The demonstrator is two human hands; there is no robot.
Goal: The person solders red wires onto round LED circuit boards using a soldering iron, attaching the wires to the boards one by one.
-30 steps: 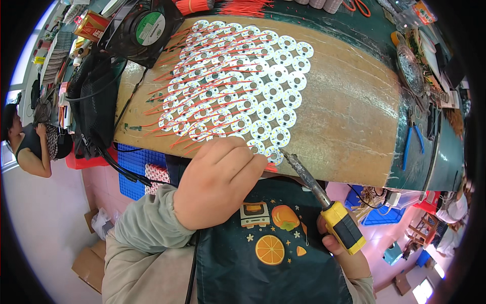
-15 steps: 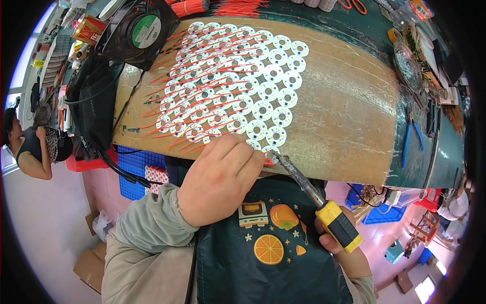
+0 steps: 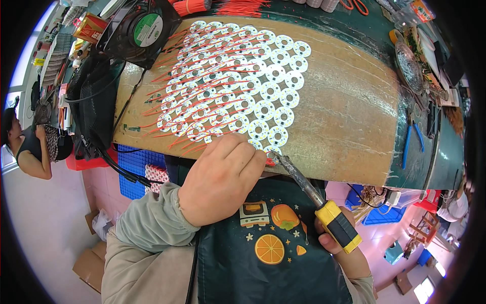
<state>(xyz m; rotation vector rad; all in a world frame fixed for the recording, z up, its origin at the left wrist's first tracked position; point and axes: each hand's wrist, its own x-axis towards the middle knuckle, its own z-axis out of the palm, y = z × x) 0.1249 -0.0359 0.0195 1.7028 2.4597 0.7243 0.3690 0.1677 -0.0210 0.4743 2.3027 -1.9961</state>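
My right hand (image 3: 331, 238) grips a soldering iron (image 3: 336, 225) by its yellow and black handle. The iron's tip meets the nearest ring-shaped circuit board (image 3: 273, 151) at the board's front edge. My left hand (image 3: 223, 177) is closed just left of that tip, its fingers pinched together. Short red wires (image 3: 270, 162) poke out beside its fingertips, though most of what it pinches is hidden. Several rows of white ring-shaped circuit boards (image 3: 264, 110) lie beyond both hands, with thin red wires (image 3: 202, 83) trailing leftward across many of them.
The rings lie on a brown work board (image 3: 349, 111). A black fan (image 3: 147, 30) stands at its far left corner. Blue-handled pliers (image 3: 412, 142) lie to the right, and bundles of red wire (image 3: 190, 7) at the back. Another person (image 3: 30, 147) sits far left.
Both hands and the soldering iron keep nearly the same place. The boards and rings appear a touch farther right in the view.
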